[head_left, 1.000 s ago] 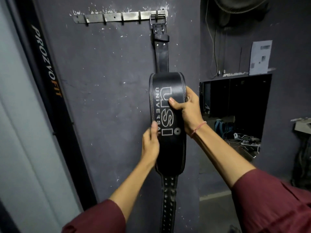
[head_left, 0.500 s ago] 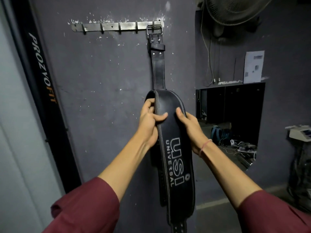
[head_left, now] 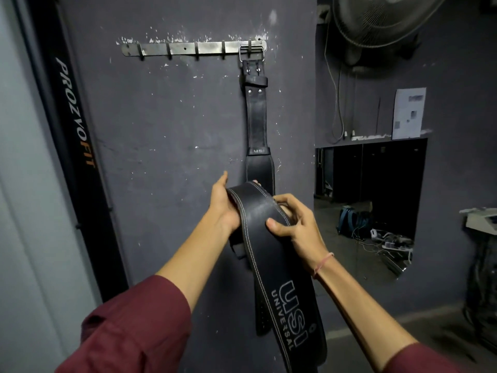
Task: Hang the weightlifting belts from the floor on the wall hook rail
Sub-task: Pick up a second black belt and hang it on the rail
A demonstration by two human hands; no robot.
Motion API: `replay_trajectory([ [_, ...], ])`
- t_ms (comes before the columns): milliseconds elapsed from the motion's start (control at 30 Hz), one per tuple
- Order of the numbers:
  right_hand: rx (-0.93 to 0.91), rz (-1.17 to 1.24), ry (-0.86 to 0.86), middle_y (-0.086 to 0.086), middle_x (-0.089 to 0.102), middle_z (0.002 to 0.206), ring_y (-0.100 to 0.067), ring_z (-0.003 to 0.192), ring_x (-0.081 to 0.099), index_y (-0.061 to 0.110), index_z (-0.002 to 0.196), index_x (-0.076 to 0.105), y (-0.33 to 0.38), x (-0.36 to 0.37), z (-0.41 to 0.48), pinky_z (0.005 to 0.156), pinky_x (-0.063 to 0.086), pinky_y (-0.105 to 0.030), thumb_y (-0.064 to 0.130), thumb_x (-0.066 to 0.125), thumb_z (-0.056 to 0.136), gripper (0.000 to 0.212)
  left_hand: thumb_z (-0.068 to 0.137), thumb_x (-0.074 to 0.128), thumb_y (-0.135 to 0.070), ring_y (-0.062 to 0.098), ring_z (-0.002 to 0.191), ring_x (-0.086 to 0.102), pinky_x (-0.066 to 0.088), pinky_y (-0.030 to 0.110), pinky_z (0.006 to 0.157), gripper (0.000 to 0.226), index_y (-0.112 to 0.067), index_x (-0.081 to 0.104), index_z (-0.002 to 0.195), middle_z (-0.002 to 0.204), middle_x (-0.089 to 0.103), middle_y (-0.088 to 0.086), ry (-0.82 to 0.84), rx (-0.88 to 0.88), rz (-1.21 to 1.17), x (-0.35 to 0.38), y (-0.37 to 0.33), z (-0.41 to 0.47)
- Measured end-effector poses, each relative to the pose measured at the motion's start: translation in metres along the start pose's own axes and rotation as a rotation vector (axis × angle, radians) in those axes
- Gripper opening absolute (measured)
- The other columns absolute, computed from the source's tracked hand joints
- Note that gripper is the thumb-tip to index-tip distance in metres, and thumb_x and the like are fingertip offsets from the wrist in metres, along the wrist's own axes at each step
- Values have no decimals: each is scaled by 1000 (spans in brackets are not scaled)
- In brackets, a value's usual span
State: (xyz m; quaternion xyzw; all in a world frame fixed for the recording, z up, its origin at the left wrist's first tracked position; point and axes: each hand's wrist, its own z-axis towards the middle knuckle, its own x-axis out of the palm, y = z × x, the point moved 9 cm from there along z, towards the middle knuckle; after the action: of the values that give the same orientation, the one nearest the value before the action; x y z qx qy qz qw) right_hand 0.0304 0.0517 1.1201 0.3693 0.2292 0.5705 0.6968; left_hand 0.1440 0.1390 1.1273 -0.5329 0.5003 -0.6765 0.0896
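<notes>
- Black leather weightlifting belt (head_left: pixel 256 122) hangs by its steel buckle (head_left: pixel 251 53) on rightmost hook of wall hook rail (head_left: pixel 193 47); strap flat vs. dark wall (head_left: pixel 161 130).
- Wide USI-printed section folded over, pulled off wall twd camera, lower end trailing down.
- Left hand (head_left: pixel 224 204): fingers wrapped round fold's left edge, gripping.
- Right hand (head_left: pixel 298 224): thumb on face, fingers curled under right edge, gripping.
- Pedestal fan (head_left: pixel 382 20) upper right.

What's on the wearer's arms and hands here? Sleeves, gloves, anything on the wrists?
Both arms wear loose maroon sleeves pushed up to around the elbow, forearms bare. No gloves on the left hand or right hand. A thin pinkish-red thread band circles the right wrist. No watch or rings visible.
</notes>
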Motion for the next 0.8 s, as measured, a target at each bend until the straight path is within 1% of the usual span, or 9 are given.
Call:
replay_trajectory([
  [67, 32, 2, 43, -9, 66, 91, -18, 85, 62, 2, 103, 59, -8, -1, -14, 78, 53, -28, -12, 68, 79, 30, 98, 31, -57, 29, 82, 65, 48, 42, 66, 72, 4, 64, 113, 104, 71, 17, -88, -2, -49, -5, -5, 6],
  [200, 61, -59, 57, 1, 66, 91, -11, 89, 60, 16, 96, 62, -24, -17, -38, 83, 48, -23, -3, 74, 74, 32, 97, 32, -62, 28, 74, 66, 54, 39, 66, 70, 0, 65, 100, 78, 72, 18, -111, 76, -3, -5, -24, 13],
  [300, 102, -62, 35, -4, 65, 94, -13, 91, 60, 8, 99, 60, -39, -28, -52, 83, 49, -21, -1, 73, 73, 30, 95, 46, -57, 26, 68, 69, 59, 34, 56, 58, -4, 63, 110, 84, 72, 14, -163, 166, 3, -6, -33, 21],
  [400, 175, -8, 58, -11, 65, 87, -17, 82, 60, 0, 95, 57, -49, -28, -61, 73, 52, -23, -2, 71, 76, 24, 95, 51, -52, 25, 64, 70, 59, 35, 56, 57, -4, 60, 124, 83, 74, 14, -186, 235, 13, -6, -32, 23],
  [500, 218, -72, 36, 2, 47, 61, -5, 59, 44, 8, 76, 52, -51, -24, -58, 55, 36, -16, 6, 68, 88, 20, 99, 46, -49, 22, 62, 70, 59, 36, 58, 56, -1, 60, 124, 85, 73, 13, -102, 255, 92, 9, -16, 16],
  [600, 171, -108, -40, -2, 30, 58, -6, 54, 27, 9, 69, 48, -40, -17, -33, 50, 22, -22, 8, 59, 94, 28, 102, 48, -30, 20, 66, 65, 57, 38, 72, 28, -7, 62, 110, 83, 69, 10, -56, 392, 218, 24, -9, 7],
  [700, 101, -98, -122, -7, 38, 57, -5, 53, 36, -1, 67, 45, -7, -12, -3, 49, 29, -20, 3, 57, 94, 30, 98, 54, -17, 20, 67, 60, 49, 32, 68, 15, -5, 62, 96, 78, 64, 10, 34, 479, 384, 44, -6, -4],
  [767, 55, -73, -190, 8, 49, 50, -3, 49, 44, 11, 59, 48, 18, -17, 20, 49, 37, -17, 1, 57, 93, 37, 97, 54, -15, 21, 69, 59, 47, 33, 69, 15, -6, 61, 88, 76, 63, 10, 46, 514, 433, 51, -8, -9],
  [800, 39, -86, -218, 8, 51, 51, -8, 52, 48, 15, 58, 50, 29, -19, 30, 52, 39, -20, 3, 60, 91, 36, 98, 53, -16, 22, 73, 61, 49, 36, 71, 16, -7, 61, 87, 78, 64, 11, 50, 526, 431, 54, -10, -11],
])
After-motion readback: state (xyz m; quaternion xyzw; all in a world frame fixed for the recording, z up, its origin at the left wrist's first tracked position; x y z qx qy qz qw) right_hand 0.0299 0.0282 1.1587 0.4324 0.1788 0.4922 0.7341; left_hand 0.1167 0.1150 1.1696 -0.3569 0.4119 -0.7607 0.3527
